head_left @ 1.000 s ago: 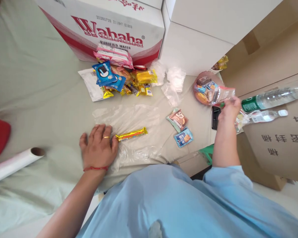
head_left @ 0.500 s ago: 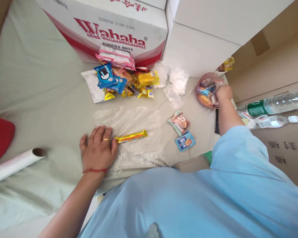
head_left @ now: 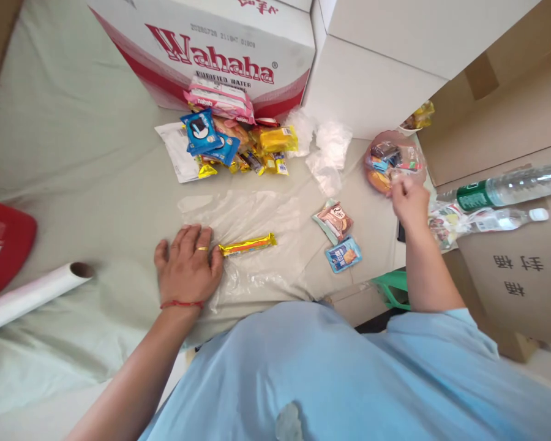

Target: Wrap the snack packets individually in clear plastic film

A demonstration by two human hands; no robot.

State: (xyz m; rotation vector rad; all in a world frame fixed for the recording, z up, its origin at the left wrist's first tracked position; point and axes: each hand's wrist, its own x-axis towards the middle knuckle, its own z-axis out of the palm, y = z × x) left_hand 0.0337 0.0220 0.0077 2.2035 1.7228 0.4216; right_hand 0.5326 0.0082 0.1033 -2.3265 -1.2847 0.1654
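Nearest me is a blue shirt [head_left: 266, 367], its wearer leaning over a surface spread with wrinkled pale grey-green cloth [head_left: 96, 184]. The left hand [head_left: 190, 263] lies flat, fingers slightly apart, on the left edge of some clear film [head_left: 257, 211]. A gold bar [head_left: 248, 244] rests on that film, one end by the thumb; I can't tell whether they touch. To the left are a white roll [head_left: 32, 297] with an open brown core and a red item [head_left: 4, 245] bearing a barcode.

Right of the film, a blue packet [head_left: 343, 255] carries white Chinese characters too small to read, and just beyond it a brown packet [head_left: 334, 222] shows a "Q". The right hand [head_left: 411, 199] is at the near rim of a pinkish see-through bowl [head_left: 370, 174] of snacks, fingers bunched; whether they grip anything I can't tell. Beside it lie a green-labelled bottle [head_left: 514, 188] and a smaller bottle [head_left: 509, 220], near a brown carton [head_left: 482, 288] printed with dark Chinese characters.

Further back, blue packs [head_left: 202, 131] and a pink pack [head_left: 220, 105], seemingly "nabati", sit against a carton [head_left: 275, 43] reading "Wahaha" and "PURIFIED WATER". White boxes [head_left: 349, 92] stand alongside.
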